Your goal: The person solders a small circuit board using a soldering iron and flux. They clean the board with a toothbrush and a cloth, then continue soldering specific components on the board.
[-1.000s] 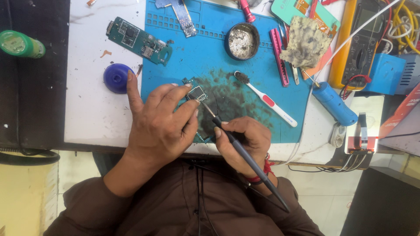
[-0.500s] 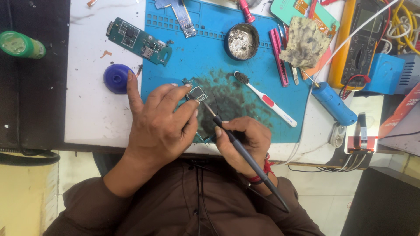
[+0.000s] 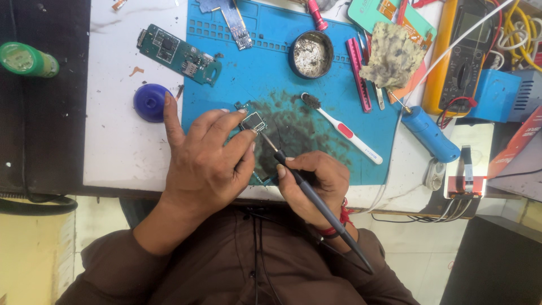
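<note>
Blue mat (image 3: 271, 73): left hand (image 3: 206, 164) pins circuit board (image 3: 253, 121); right hand (image 3: 316, 186) grips soldering iron (image 3: 322, 209).

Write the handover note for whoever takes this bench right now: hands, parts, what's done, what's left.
Left hand: fingers pinning the small circuit board flat on the blue mat.
Right hand: gripping the soldering iron like a pen, tip at the board's square chip.
Around: second green board on the white table at upper left, toothbrush on the mat, tin of wire wool above, blue cap by the left thumb.
Done: board set down and steadied; mat is stained dark around it.
Left: work at the chip is in progress; whether any joint is finished cannot be seen.
</note>
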